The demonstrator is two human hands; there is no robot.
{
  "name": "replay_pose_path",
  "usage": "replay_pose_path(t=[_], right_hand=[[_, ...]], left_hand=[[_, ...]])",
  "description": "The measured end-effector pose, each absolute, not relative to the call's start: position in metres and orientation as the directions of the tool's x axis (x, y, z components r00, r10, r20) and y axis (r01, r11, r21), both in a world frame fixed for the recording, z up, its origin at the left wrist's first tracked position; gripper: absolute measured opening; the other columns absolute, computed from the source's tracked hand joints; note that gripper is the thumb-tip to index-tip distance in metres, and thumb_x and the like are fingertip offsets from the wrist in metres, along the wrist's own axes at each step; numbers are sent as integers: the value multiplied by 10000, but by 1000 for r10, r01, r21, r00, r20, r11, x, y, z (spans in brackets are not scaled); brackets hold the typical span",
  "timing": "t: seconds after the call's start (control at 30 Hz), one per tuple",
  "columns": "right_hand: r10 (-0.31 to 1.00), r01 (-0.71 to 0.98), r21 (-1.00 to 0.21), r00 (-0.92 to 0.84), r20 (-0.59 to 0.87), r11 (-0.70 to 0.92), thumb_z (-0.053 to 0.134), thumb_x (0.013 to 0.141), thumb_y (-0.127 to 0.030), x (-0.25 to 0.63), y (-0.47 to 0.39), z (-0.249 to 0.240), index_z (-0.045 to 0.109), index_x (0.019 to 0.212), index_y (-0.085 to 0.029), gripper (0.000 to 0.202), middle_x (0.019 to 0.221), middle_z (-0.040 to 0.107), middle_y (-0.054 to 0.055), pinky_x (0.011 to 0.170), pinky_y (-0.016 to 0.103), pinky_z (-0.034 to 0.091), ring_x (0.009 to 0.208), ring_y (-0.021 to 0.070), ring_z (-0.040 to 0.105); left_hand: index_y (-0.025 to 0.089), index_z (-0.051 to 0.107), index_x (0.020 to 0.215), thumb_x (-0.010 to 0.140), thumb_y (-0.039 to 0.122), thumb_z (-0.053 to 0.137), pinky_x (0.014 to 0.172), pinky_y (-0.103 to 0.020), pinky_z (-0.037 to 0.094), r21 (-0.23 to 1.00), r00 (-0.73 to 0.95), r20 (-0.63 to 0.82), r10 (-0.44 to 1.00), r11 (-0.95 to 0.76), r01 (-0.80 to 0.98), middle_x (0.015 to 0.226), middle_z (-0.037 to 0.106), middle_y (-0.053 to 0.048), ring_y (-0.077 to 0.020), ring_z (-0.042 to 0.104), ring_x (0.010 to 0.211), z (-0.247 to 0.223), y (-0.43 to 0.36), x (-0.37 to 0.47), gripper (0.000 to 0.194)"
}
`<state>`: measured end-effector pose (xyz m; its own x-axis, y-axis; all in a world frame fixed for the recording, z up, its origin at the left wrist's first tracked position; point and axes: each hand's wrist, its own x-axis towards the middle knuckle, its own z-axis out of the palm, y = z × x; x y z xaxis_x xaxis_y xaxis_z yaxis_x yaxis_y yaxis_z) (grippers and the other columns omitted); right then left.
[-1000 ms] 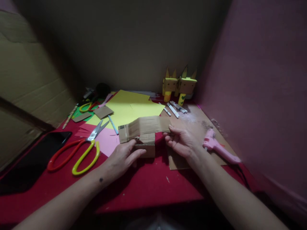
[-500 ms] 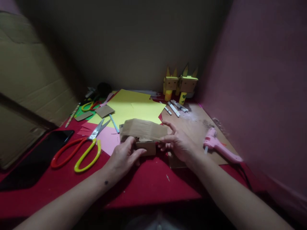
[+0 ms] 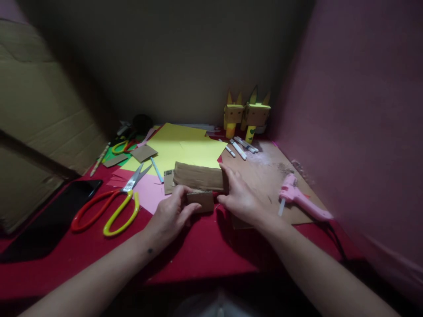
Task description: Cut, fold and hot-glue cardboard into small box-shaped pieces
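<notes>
My left hand pinches a small cardboard piece between thumb and fingers, low at the centre. Behind it lies a longer folded cardboard strip, tilted with its broad face toward me. My right hand grips the right end of this strip, fingers at its far edge and thumb near its lower corner. A small cardboard flap with dark print shows at the strip's left end. Whether the strip and the small piece are joined is hidden by my left fingers.
Open scissors and a black phone lie left. A pink glue gun rests right on a cardboard sheet. Yellow paper, white markers and two box-headed figures are behind, near the walls.
My right hand has tipped the long strip, so its face shows more and its left end has shifted right, uncovering the printed flap. My left hand has hardly moved.
</notes>
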<state>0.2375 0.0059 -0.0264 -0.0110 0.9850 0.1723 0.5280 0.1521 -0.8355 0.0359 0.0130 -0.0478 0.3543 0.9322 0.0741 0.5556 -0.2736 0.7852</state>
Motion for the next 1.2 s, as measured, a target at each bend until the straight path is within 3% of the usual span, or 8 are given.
replay_pose_path(t=[0.1, 0.3, 0.43, 0.5, 0.6, 0.73, 0.9, 1.2], right_hand=[[992, 811, -575, -39, 124, 103, 598, 737, -100, 234, 1, -19, 435, 1352, -143, 638, 1198, 492, 166, 920, 469, 447, 1119, 321, 494], [962, 899, -358, -190, 198, 251, 536, 735, -30, 228, 6, -19, 412, 1343, -103, 625, 1238, 486, 209, 889, 463, 428, 1087, 321, 435], [932, 681, -637, -250, 263, 362, 488, 745, -5, 230, 14, -24, 596, 995, -184, 326, 1000, 588, 118, 884, 447, 390, 1017, 285, 451], [953, 530, -793, -199, 229, 301, 507, 753, -29, 232, 18, -23, 565, 814, -203, 193, 875, 583, 60, 854, 403, 402, 924, 238, 491], [988, 192, -974, -123, 96, 118, 530, 776, -109, 234, 23, -21, 527, 835, -223, 128, 790, 572, -7, 697, 294, 439, 736, 158, 531], [985, -287, -946, -130, -116, -149, 588, 675, -131, 235, 26, -23, 524, 885, -225, 239, 708, 578, -45, 558, 245, 446, 566, 118, 542], [979, -349, -918, -145, -144, -187, 601, 601, -76, 233, 22, -31, 580, 789, -186, 219, 665, 615, -28, 573, 227, 462, 568, 110, 573], [978, -299, -945, -192, -79, -135, 575, 600, 22, 235, 19, -27, 616, 750, -183, 256, 704, 644, -30, 547, 192, 415, 612, 104, 557]], left_hand=[[227, 476, 1003, 881, 392, 510, 474, -257, 448, 726, 374, 128, 918, -344, 595, 588, 589, 61, -142, 567, 432, -50, 14, 35, 208], [216, 506, 979, 870, 379, 510, 598, -286, 491, 621, 402, 268, 876, -476, 622, 786, 678, -23, -193, 664, 663, -48, 15, 35, 196], [211, 508, 977, 864, 380, 504, 616, -306, 501, 612, 406, 247, 880, -466, 639, 794, 686, -41, -218, 676, 703, -45, 15, 36, 204], [210, 515, 987, 869, 378, 490, 646, -314, 510, 611, 423, 250, 871, -481, 629, 819, 693, -50, -219, 679, 724, -45, 16, 35, 207], [206, 519, 1033, 883, 377, 459, 671, -314, 512, 601, 446, 266, 855, -509, 616, 864, 701, -62, -218, 679, 751, -46, 17, 35, 236], [194, 512, 1043, 892, 392, 428, 602, -296, 486, 572, 436, 271, 858, -508, 644, 793, 668, -48, -207, 651, 664, -46, 19, 34, 263], [212, 506, 1047, 902, 358, 416, 533, -261, 456, 658, 491, 160, 856, -463, 594, 623, 573, 39, -152, 574, 498, -44, 19, 32, 225], [209, 558, 921, 856, 349, 485, 590, -264, 481, 756, 518, 124, 846, -419, 504, 637, 582, 28, -154, 582, 580, -31, 22, 26, 170]])
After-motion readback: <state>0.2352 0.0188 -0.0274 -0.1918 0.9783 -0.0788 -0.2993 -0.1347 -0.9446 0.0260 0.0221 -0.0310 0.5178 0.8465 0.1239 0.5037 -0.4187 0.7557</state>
